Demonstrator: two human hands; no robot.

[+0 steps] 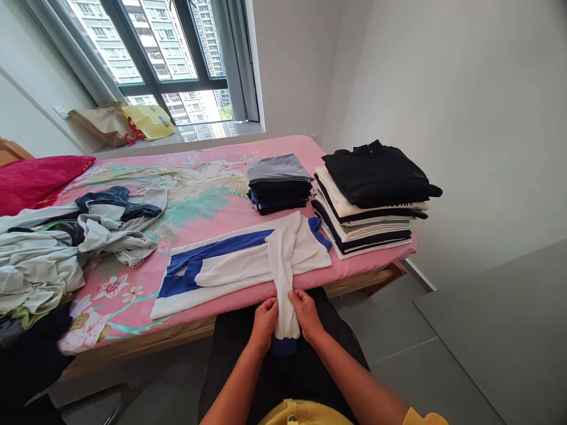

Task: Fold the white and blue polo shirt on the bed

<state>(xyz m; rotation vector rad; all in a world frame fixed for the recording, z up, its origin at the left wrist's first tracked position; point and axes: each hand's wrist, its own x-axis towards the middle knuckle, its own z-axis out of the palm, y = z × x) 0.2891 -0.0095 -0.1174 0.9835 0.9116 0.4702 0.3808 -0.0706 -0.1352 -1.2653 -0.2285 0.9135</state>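
A white and blue long-sleeved top (239, 268) lies on the pink bed sheet along the near edge of the bed. One of its sleeves is folded flat along the body. The other sleeve (282, 260) crosses the top and hangs over the bed's edge toward me, its blue cuff above my lap. My left hand (266, 319) pinches the left side of this hanging sleeve. On the opposite side, my right hand (305, 313) pinches the same sleeve between thumb and fingers.
A tall stack of folded clothes (363, 218) stands at the bed's right end, beside a smaller folded stack (280, 183). Loose, crumpled clothes (101, 230) cover the left side. A red pillow (39, 180) lies behind them. Paper and yellow bags (150, 121) sit by the window.
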